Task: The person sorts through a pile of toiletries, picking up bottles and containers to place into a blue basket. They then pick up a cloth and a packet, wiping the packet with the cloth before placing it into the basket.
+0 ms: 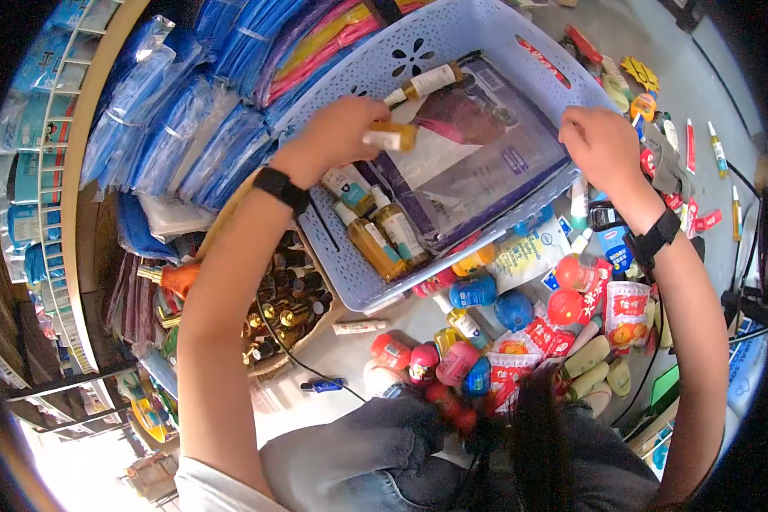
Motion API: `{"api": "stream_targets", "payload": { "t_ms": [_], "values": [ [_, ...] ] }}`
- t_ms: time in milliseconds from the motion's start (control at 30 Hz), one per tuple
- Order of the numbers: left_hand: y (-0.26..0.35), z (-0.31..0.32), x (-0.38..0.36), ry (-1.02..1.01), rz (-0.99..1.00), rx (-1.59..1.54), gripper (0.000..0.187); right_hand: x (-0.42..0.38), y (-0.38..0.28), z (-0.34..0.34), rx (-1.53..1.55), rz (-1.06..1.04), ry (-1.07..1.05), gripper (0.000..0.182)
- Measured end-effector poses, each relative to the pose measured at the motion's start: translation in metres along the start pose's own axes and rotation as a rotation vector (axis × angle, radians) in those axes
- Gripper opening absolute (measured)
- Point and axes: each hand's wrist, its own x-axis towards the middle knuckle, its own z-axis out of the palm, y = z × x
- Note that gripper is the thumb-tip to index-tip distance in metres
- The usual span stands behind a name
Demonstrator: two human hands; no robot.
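Left hand [341, 132]: I have it pinching the amber-filled bottle [392, 137], above the basket's [351, 277] left side
Right hand [604, 152]: fingers curled over its rim
Handling: probably light, stiff, slick; I'd grip mid-body
Pointing: long axis crosswise, amber end toward the right hand, cap hidden

Head cam: head-worn, looks fwd & steeply down, wide-angle, fairly close over basket [356, 280], w/ lap [341, 456] at btm edge.
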Motion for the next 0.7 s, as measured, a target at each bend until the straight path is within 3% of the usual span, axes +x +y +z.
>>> {"api": "stream_targets", "payload": {
  "t_ms": [33,233,333,433,700],
  "values": [
    [-0.004,-0.002,-0.005,0.038,0.086,0.004,0.038,0.000,-0.001,-0.001,-0.001,0.003,-0.005,0.022],
    [-0.006,0.006,-0.015,-0.201,0.139,0.151,0.039,0.001,-0.003,-0.002,0.011,0.023,-0.010,0.024],
    [0.001,0.009,-0.017,-0.172,0.147,0.163,0.036,0.000,-0.001,0.000,-0.010,0.003,-0.004,0.025],
    [-0.002,0.029,-0.021,-0.157,0.102,0.161,0.021,0.000,-0.001,-0.002,-0.009,-0.007,-0.019,0.025],
    [-0.004,0.027,-0.024,-0.320,-0.031,0.128,0.028,0.000,-0.001,-0.003,0.002,-0.006,-0.005,0.025]
  ]
}}
